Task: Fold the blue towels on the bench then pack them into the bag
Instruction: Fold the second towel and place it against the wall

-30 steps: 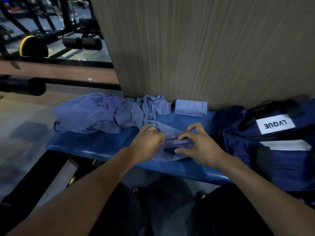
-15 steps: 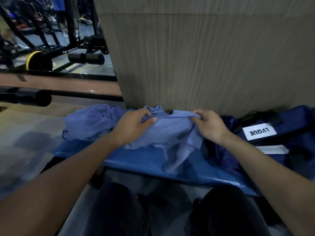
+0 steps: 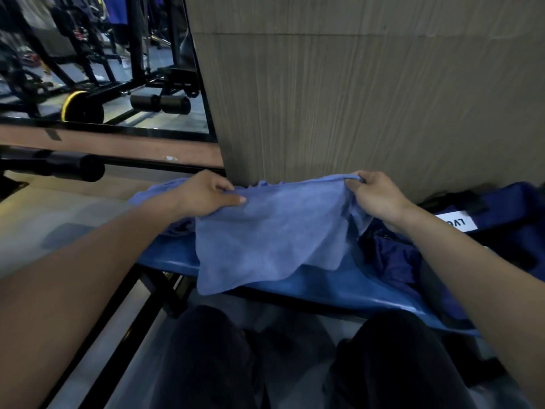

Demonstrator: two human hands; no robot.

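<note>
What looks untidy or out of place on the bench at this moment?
Nothing looks damaged or spilled. The left hand and right hand pinch the top corners of one blue towel, whose lower edge hangs unevenly over the bench. Crumpled towels lie behind the left hand, and the bag sits at the right.

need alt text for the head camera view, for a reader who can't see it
Both hands, left hand and right hand, hold a blue towel spread by its top corners over a blue bench. A dark blue bag sits at right.
</note>
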